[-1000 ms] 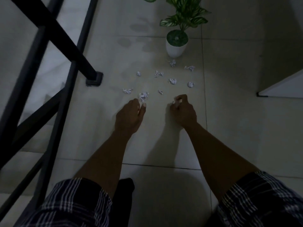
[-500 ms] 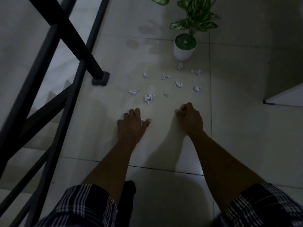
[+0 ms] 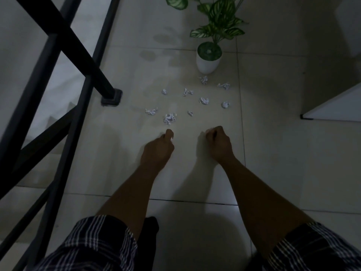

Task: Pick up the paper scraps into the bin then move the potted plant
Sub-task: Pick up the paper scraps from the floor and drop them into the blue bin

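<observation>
Hands over a pale tiled floor (image 3: 273,153) in dim light, seen from above. Left hand (image 3: 158,148) is curled into a loose fist low over the tiles, with a fleck of white paper showing at its thumb side, so it appears to pinch a small scrap; how firmly it is gripped cannot be told. Right hand (image 3: 218,142) is likewise closed into a fist, knuckles toward the far side, with a pale speck at its fingertips; whether it encloses paper cannot be told for certain. Paper scraps (image 3: 169,118), crumpled and white, lie scattered on the floor just beyond both hands: the largest lies just far of the left hand, with others spread in a loose cluster between the hands and the plant, including one (image 3: 204,100) near the middle, one (image 3: 225,104) at the right and one (image 3: 204,79) just beside the pot. Potted plant (image 3: 209,57), with striped green leaves in a white pot, stands upright on the far side of the scraps. Black metal railing (image 3: 64,75) crosses the left of the scene, its post foot resting on the tiles left of the scraps. Checked shorts (image 3: 93,245) and both bare forearms fill the near edge. A white panel edge (image 3: 332,108) enters at the right.
</observation>
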